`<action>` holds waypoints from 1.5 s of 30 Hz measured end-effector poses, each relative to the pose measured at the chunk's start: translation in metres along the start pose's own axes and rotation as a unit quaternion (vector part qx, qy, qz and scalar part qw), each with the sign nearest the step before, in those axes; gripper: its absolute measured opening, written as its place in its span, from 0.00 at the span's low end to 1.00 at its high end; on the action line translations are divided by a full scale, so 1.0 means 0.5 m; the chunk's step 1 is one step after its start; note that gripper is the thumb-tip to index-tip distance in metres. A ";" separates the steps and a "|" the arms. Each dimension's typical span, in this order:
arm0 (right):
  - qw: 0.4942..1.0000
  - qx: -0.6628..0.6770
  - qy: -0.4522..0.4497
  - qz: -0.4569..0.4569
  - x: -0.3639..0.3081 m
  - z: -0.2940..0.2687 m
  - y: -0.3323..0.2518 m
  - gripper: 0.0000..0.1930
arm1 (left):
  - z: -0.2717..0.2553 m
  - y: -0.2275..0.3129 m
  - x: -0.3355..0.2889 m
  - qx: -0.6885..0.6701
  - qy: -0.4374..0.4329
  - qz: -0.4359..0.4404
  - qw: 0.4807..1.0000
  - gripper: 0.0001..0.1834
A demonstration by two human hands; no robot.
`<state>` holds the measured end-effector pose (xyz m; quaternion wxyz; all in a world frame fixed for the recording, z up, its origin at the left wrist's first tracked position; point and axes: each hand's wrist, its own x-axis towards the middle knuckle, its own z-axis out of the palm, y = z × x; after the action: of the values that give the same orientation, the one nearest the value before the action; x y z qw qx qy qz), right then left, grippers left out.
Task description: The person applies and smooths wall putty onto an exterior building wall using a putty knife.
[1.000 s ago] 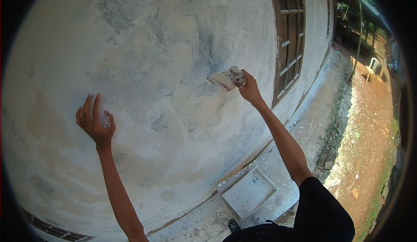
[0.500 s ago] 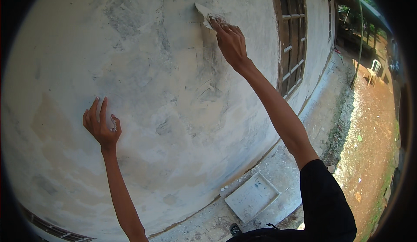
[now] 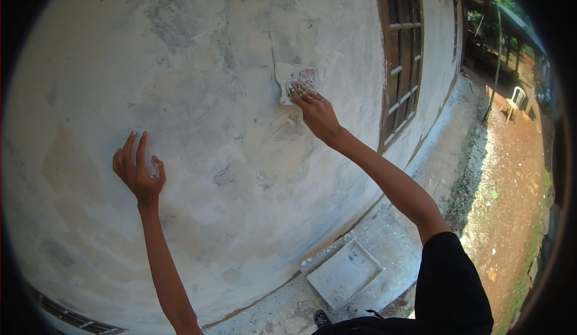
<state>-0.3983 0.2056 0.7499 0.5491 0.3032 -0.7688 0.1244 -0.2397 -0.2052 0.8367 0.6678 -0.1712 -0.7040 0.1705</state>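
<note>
One left hand [image 3: 140, 180], fingers [image 3: 142, 148] spread; one right hand [image 3: 321, 118], fingers [image 3: 311, 97] pinching one scraper [image 3: 291, 72]

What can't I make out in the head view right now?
Scraper, head view: partly hidden behind the right hand.
Palm of the left hand, head view: mostly hidden by the hand's back.
Window, head view: top cut off by the upper edge.
Footwear, head view: partly covered by dark clothing.
Chair, head view: too small for detail.

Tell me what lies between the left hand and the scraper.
In the head view, only a stretch of patchy, grey-smudged wall lies between the left hand and the scraper.
</note>
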 end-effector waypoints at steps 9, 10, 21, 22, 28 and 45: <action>0.941 0.181 0.242 0.152 0.214 -0.177 0.069 0.21 | -0.004 0.005 0.001 -0.002 -0.005 -0.009 1.000 0.29; 0.952 0.175 0.215 0.128 0.225 -0.152 0.081 0.21 | 0.003 0.010 -0.002 -0.007 -0.003 -0.011 1.000 0.29; 0.953 0.232 -0.196 0.003 -0.358 0.040 -0.178 0.26 | -0.002 -0.006 -0.003 0.005 0.001 -0.004 1.000 0.29; 0.933 0.260 -0.248 0.033 -0.345 0.029 -0.173 0.25 | -0.005 -0.012 -0.003 0.010 0.000 -0.002 1.000 0.29; 0.967 0.224 0.054 0.108 0.111 -0.065 0.023 0.15 | -0.001 -0.003 -0.003 0.011 0.004 -0.003 1.000 0.29; 0.903 0.278 -0.326 -0.014 -0.399 0.043 -0.227 0.26 | 0.004 -0.003 -0.005 0.019 -0.001 0.004 1.000 0.28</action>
<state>-0.3038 0.1708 0.5426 0.1625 0.4781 -0.8348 0.2194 -0.2418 -0.2075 0.8349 0.6700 -0.1608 -0.7002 0.1869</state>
